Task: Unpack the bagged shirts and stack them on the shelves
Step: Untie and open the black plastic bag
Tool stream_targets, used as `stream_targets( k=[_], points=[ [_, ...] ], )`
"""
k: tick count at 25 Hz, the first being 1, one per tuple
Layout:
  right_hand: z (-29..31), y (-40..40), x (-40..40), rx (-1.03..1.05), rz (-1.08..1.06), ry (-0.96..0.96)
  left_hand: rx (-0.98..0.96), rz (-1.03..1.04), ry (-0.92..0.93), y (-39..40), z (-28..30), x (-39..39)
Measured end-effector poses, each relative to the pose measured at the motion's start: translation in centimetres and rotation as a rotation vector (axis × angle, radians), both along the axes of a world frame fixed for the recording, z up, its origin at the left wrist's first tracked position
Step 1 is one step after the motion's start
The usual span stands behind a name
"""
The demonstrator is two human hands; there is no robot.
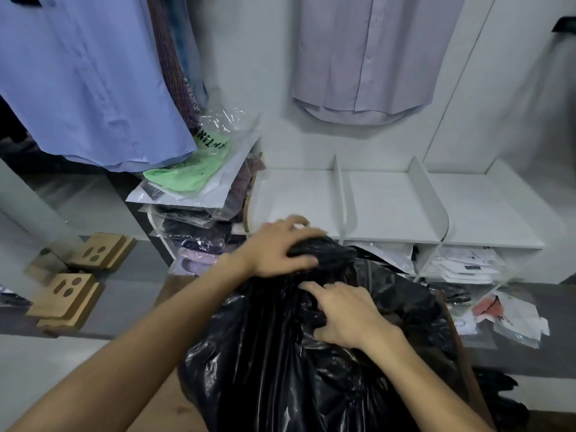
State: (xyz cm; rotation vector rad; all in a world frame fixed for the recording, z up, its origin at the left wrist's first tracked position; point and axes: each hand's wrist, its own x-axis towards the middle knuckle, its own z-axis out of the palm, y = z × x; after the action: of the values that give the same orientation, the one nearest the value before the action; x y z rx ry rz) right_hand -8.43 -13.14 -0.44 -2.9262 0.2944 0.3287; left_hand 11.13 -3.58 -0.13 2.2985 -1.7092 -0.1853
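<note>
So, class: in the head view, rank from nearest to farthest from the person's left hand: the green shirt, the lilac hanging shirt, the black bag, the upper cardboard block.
1. Black bag: gripped by the left hand.
2. Green shirt: up-left, atop the pile.
3. Upper cardboard block: far left.
4. Lilac hanging shirt: high on the wall.

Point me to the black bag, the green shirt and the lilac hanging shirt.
black bag (280,353), head view, glossy front side below the hands
green shirt (187,169), head view, folded fabric on top of the left pile
lilac hanging shirt (367,57), head view, button placket
</note>
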Motion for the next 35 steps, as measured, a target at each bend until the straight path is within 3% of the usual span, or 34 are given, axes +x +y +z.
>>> stream_targets(
  k=[3,8,13,16,18,20,22,25,28,31,33,35],
  points=[
    [0.8,-1.8,-0.9,0.074,-0.139,-0.113,0.22,0.02,-0.248,-0.8,-1.2,-0.6],
    [-0.3,-7.7,-3.3,0.183,-0.594,-0.369,0.298,0.359,-0.287,3.3,-1.2,3.1],
    [-3.3,-9.3,-3.5,0.166,-0.787,-0.182,0.367,0.548,-0.245,7.4,-3.2,5.5],
    [-4.9,-9.1,-3.7,0.072,-0.774,-0.072,0.503,0.604,-0.286,7.8,-3.2,4.8],
    [-4.3,-8.6,-3.3,-0.048,-0.607,-0.226,0.407,0.536,-0.397,6.8,-2.2,3.2],
    [-2.8,-7.8,-2.4,-0.077,-0.449,-0.37,0.17,0.28,-0.344,4.7,-0.8,0.7],
    [-1.2,-7.2,-1.6,-0.019,-0.394,-0.326,0.125,-0.035,-0.136,2.5,0.0,-2.3],
    [-0.2,-6.9,-1.9,0.035,-0.373,-0.133,0.267,-0.162,0.174,-0.3,0.1,-7.4],
    [-0.3,-7.4,-4.5,-0.051,-0.482,-0.033,0.374,-0.188,0.322,-2.2,-0.2,-9.5],
    [-0.1,-8.9,-7.4,0.182,-0.788,-0.09,0.516,-0.276,0.432,-3.4,-0.3,-9.7],
    [0.1,-9.4,-8.5,0.361,-0.851,-0.188,0.542,-0.346,0.463,-4.1,-0.2,-10.4],
    [0.0,-9.3,-8.9,0.486,-0.823,-0.416,0.485,-0.41,0.5,-5.1,0.2,-11.4]
  ],
)
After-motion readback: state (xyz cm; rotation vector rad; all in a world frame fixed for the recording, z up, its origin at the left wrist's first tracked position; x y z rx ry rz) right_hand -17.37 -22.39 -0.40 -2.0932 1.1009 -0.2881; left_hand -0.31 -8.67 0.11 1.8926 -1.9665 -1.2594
